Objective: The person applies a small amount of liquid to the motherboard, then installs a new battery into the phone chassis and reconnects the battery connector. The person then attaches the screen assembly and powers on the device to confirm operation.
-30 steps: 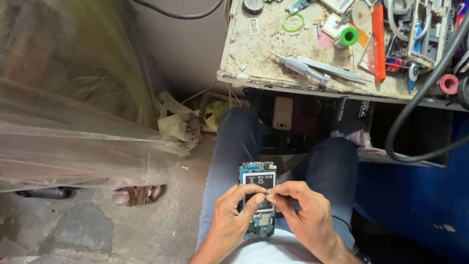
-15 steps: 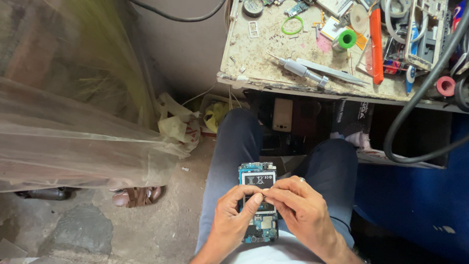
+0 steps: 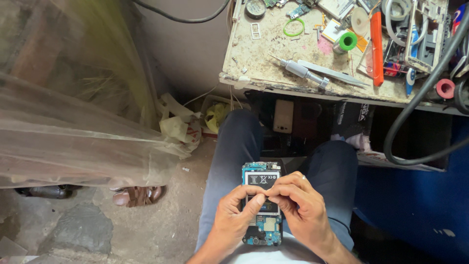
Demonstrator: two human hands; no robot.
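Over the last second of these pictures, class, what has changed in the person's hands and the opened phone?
The right hand slid left onto the opened back-less phone, its fingertips now meeting the left hand's thumb over the battery. The left hand keeps holding the phone on the lap; the cluttered workbench is unchanged.

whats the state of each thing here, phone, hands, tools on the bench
phone: back cover off, battery and circuit board bare, resting on the lap
left hand: gripping the phone's left edge, thumb on the battery
right hand: fingertips pinched at the middle of the phone
screwdriver: lying flat on the bench, untouched
green tape roll: lying on the bench
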